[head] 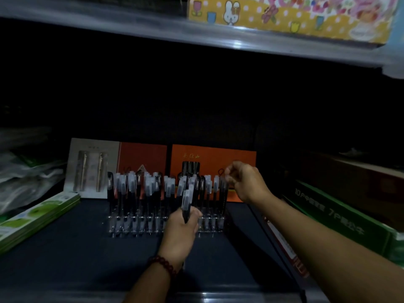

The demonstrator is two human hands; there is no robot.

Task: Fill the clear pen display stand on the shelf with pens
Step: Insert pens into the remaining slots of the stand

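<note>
A clear pen display stand (135,226) sits on the dark shelf (76,248), with several black pens with clear caps (148,189) standing upright in it. My left hand (181,230), with a red bead bracelet on the wrist, grips a small bunch of pens (187,201) upright just in front of the stand's right half. My right hand (244,182) is at the stand's far right end and pinches the top of a pen (222,189) standing there.
Behind the stand lean a grey boxed pen set (91,167) and two orange boxes (214,158). Green booklets (37,217) lie at the left, plastic-wrapped goods above them. Green and brown boxes (341,217) crowd the right. An upper shelf edge (196,38) hangs overhead.
</note>
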